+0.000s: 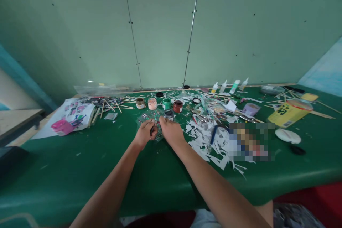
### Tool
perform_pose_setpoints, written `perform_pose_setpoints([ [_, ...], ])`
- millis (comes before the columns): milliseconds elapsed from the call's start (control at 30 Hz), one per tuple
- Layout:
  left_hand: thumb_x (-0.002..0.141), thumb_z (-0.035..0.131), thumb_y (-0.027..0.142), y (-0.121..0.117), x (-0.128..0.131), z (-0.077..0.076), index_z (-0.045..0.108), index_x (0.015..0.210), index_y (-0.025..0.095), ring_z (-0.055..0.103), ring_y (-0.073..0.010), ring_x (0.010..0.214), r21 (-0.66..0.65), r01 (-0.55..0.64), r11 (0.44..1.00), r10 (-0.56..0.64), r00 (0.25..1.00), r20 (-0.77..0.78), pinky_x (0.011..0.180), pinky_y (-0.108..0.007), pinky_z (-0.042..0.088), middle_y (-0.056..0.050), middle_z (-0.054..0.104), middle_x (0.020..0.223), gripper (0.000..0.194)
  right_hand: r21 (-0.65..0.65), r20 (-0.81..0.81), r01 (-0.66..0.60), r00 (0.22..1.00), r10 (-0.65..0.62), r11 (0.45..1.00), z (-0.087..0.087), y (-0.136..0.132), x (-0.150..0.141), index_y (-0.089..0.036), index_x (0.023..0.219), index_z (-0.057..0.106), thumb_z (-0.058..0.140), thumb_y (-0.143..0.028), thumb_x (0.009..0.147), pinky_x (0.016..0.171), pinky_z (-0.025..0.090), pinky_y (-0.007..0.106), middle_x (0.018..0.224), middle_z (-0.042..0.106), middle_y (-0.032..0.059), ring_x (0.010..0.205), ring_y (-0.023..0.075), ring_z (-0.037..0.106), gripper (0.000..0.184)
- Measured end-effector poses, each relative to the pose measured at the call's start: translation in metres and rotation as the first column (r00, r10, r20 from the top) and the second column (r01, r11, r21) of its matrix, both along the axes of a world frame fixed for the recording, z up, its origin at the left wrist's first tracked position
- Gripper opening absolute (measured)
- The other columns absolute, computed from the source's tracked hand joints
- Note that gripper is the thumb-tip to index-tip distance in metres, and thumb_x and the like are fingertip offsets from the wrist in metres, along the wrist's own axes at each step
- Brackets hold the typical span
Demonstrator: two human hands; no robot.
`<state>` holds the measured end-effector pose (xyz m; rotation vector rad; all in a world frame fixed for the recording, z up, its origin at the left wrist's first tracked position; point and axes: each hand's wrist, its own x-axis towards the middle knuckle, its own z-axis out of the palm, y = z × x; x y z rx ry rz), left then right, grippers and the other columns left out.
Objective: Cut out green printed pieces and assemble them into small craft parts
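Note:
My left hand (pixel 145 134) is closed, with a small dark thing showing between its fingers, too small to name. Close beside it, my right hand (pixel 171 130) is closed too; its fingertips are hidden from me. A clear plastic sheet with small coloured patterns (pixel 145 115) lies under and between both hands. Just beyond the right hand stands an open jar of dark paint (pixel 169 114). Behind it are a brown jar (pixel 140 103), a peach jar (pixel 152 103), a green jar (pixel 166 103) and a dark red jar (pixel 177 106).
White paper scraps (pixel 205 142) are heaped to the right, with a yellow container (pixel 287 114) beyond. Glue bottles (pixel 235 86) stand along the wall. On the left, a pink cup (pixel 62 127) rests on a printed sheet (pixel 48 128), near thin wooden sticks (pixel 117 106).

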<state>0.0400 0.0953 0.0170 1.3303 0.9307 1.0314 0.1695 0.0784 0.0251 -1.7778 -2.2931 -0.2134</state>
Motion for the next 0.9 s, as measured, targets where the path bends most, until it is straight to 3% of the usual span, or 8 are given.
perform_pose_setpoints([
  [333,0.076,0.055,0.052,0.0,0.002,-0.002,0.042,0.068,0.022,0.023,-0.0054,0.034,-0.045,0.034,0.998,-0.033,0.999,0.013,0.035,-0.02,0.017,0.008,0.034,0.043,0.034,-0.005,-0.037,0.063,0.997,-0.063,0.998,-0.002,0.001,-0.003,-0.016,0.109,0.051,0.027,-0.01,0.095,0.062,0.048,0.028,0.094,0.068,0.0165,0.083,0.0225,0.069,0.028],
  [600,0.076,0.058,0.052,-0.003,0.003,0.0,0.048,0.069,0.019,0.03,-0.0053,0.034,0.045,-0.001,0.999,0.002,1.0,-0.026,0.034,-0.019,0.023,0.007,0.042,0.047,0.035,-0.055,-0.124,0.189,0.973,-0.195,0.98,-0.005,0.01,0.014,-0.016,0.115,0.051,0.03,-0.013,0.095,0.061,0.042,0.027,0.093,0.07,0.0129,0.082,0.0212,0.069,0.029],
  [700,0.073,0.063,0.052,-0.003,0.002,0.0,0.056,0.072,0.017,0.037,-0.0063,0.036,0.114,-0.068,0.991,0.075,0.996,-0.055,0.035,-0.02,0.028,0.006,0.046,0.051,0.035,-0.055,-0.213,0.133,0.967,-0.142,0.99,-0.01,0.013,0.02,-0.02,0.107,0.056,0.039,-0.023,0.094,0.059,0.037,0.026,0.088,0.071,0.0072,0.079,0.0206,0.067,0.022],
  [900,0.071,0.068,0.049,-0.002,-0.001,0.0,0.067,0.071,0.016,0.037,-0.0073,0.039,0.203,-0.182,0.962,0.204,0.975,-0.092,0.036,-0.02,0.029,0.007,0.039,0.044,0.033,-0.027,-0.309,0.036,0.95,-0.043,0.999,-0.014,0.012,0.021,-0.023,0.087,0.059,0.044,-0.029,0.09,0.056,0.029,0.025,0.076,0.068,0.0019,0.071,0.0177,0.064,0.017],
])
